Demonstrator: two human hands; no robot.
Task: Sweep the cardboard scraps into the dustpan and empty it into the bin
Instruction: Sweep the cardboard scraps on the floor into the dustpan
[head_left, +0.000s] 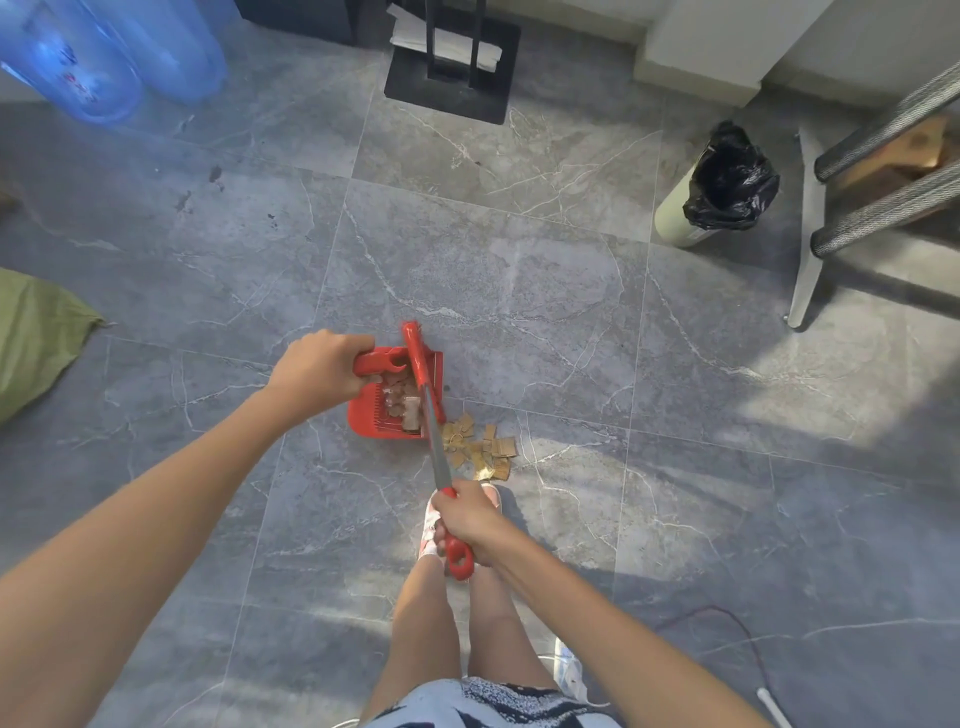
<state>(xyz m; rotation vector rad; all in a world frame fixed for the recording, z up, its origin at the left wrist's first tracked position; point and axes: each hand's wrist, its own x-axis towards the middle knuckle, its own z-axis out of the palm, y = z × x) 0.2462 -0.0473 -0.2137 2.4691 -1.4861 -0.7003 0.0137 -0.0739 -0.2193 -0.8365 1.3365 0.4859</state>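
Observation:
A red dustpan (363, 421) sits on the grey tile floor with several cardboard scraps inside it. My left hand (319, 371) grips its red handle from the left. My right hand (465, 519) holds the broom (439, 452) by its grey stick near the red end grip; the stick runs up across the pan's right side, and its head is at the pan's far edge. A pile of brown cardboard scraps (480, 449) lies on the floor just right of the pan's mouth. The bin (719, 187), pale with a black bag liner, stands far right.
A chair's metal legs (810, 249) stand right of the bin. A black stand base (449, 73) is at the far middle, blue water bottles (98, 57) far left, a green sack (36, 338) at the left edge. My feet in slippers and a red cable (737, 629) are near me.

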